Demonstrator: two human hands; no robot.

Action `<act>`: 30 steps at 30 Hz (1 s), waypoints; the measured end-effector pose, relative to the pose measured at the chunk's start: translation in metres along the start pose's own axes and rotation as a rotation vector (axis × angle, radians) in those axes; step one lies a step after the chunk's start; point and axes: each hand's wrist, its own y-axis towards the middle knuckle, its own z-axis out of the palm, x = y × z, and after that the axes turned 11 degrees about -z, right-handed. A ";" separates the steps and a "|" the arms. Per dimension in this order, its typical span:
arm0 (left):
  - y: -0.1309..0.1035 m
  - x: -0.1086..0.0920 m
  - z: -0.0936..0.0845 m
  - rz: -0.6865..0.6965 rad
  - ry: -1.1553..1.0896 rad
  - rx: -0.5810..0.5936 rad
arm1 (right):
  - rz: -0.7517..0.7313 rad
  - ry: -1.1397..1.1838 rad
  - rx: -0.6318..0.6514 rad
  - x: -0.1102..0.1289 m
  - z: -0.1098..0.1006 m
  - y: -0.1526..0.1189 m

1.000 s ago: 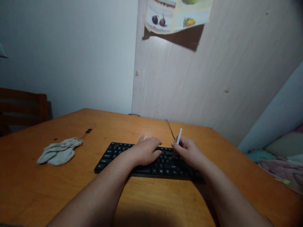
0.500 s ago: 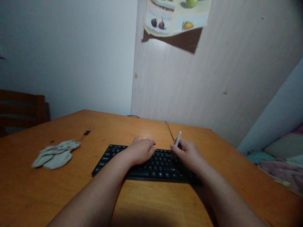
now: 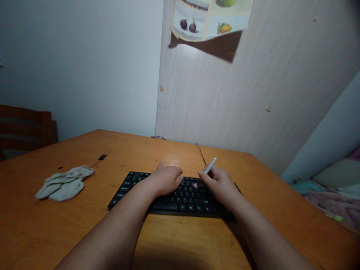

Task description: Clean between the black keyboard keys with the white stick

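Observation:
A black keyboard (image 3: 165, 206) lies on the wooden table in front of me. My left hand (image 3: 165, 180) rests palm down across its middle, one digit sticking out past the far edge and the other fingers lying loosely over the keys. In my right hand (image 3: 221, 183) is a slim white-handled brush (image 3: 210, 165), pinched between thumb and fingers. The handle slants up and to the right. Its small pinkish-white tip shows low over the keys, left of the hand; whether it touches them I cannot tell. The hand and forearm cover the keyboard's right end.
On the wooden table (image 3: 180, 240), a crumpled pale cloth (image 3: 66, 183) lies at the left. Beyond it is a small black tag (image 3: 102, 157) on a thin string. A dark cable (image 3: 200, 153) runs behind the keyboard. A wooden chair (image 3: 25, 127) stands at the far left.
The brush has tipped over from nearly upright to a stronger slant, and its tip now shows further left over the keys. My right hand shifted slightly left. My left hand has hardly moved.

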 end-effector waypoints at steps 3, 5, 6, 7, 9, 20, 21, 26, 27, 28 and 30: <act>0.000 0.000 0.000 0.010 -0.001 0.008 | 0.058 -0.107 -0.074 -0.004 -0.008 0.001; 0.001 0.001 0.001 0.017 -0.003 0.000 | 0.082 -0.135 -0.119 -0.007 -0.011 0.002; 0.001 0.001 0.001 0.017 -0.003 -0.003 | 0.086 -0.133 -0.129 -0.008 -0.011 0.002; 0.001 0.001 0.001 0.016 -0.003 -0.004 | 0.085 -0.122 -0.130 -0.008 -0.011 0.002; 0.001 0.001 0.001 0.013 -0.004 0.002 | 0.068 -0.088 -0.112 -0.006 -0.007 0.002; 0.000 -0.001 -0.001 0.009 0.000 0.012 | -0.013 0.337 0.006 0.011 0.023 -0.004; 0.000 -0.001 -0.001 0.009 0.004 0.014 | -0.009 0.343 0.004 0.011 0.023 -0.004; -0.001 -0.001 0.000 0.000 0.001 0.015 | 0.012 0.109 -0.027 0.005 0.012 -0.001; -0.001 -0.001 0.000 -0.001 -0.003 0.016 | 0.031 0.064 -0.050 0.003 0.008 0.000; 0.000 -0.001 0.001 0.000 -0.006 0.013 | 0.054 0.048 -0.078 0.001 0.004 0.000; 0.000 -0.002 0.002 0.013 -0.014 -0.006 | 0.091 0.077 -0.140 -0.004 -0.003 0.002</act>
